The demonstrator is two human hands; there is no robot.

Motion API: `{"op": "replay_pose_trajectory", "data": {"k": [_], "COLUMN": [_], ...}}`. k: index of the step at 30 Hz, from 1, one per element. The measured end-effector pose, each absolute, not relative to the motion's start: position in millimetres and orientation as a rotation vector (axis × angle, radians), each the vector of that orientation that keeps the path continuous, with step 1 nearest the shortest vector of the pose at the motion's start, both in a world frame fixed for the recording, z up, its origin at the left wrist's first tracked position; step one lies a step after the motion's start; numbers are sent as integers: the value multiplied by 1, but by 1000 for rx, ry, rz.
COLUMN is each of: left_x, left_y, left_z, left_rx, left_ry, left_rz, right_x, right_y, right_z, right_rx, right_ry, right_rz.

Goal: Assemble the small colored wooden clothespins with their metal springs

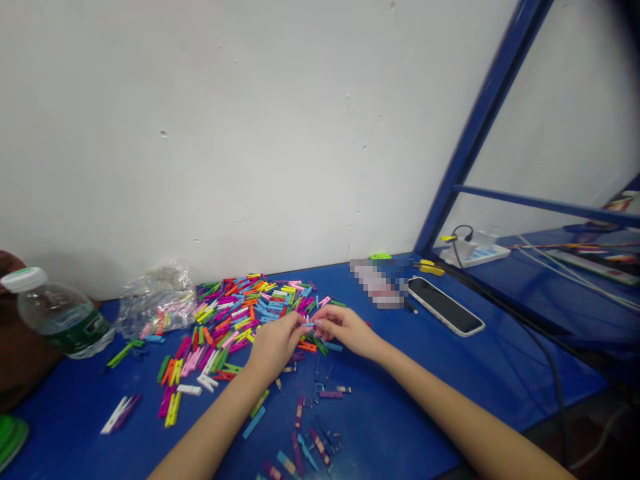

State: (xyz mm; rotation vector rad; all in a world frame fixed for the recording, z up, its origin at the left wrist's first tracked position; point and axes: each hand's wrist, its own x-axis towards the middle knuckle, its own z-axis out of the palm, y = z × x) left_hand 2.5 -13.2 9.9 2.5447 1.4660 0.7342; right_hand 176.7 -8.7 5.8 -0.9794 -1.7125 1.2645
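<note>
Two hands, the left hand (274,345) and the right hand (345,329), meet fingertip to fingertip, each grip pinched on one small peg (311,325) held just above the blue desk (400,413) — its colour is too blurred to tell. Just beyond and left of the grip lies the pile of coloured pegs (240,310), loose peg pieces (310,440) scatter nearer the person, and a phone (445,305) rests well to its right.

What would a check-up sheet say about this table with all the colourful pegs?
Surface: blue table, pegs strewn across it.
Job's things: pile of coloured pegs; loose peg halves nearer the person; one peg between both hands.
Clutter: water bottle, plastic bag, phone.
Grippers: left hand and right hand both pinch the peg.
Cables: black cable trailing from the power strip.
Surroundings: white wall, blue frame.
</note>
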Motion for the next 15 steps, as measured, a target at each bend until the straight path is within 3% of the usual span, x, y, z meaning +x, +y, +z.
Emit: {"op": "replay_pose_trajectory", "data": {"k": [15], "left_x": [2], "left_y": [-14], "left_z": [11], "left_rx": [2541], "left_ry": [1382], "left_rz": [852], "right_x": [176], "right_y": [-10], "right_z": [8], "right_rx": [-1002], "right_ry": [-1720], "right_rz": [1256]}}
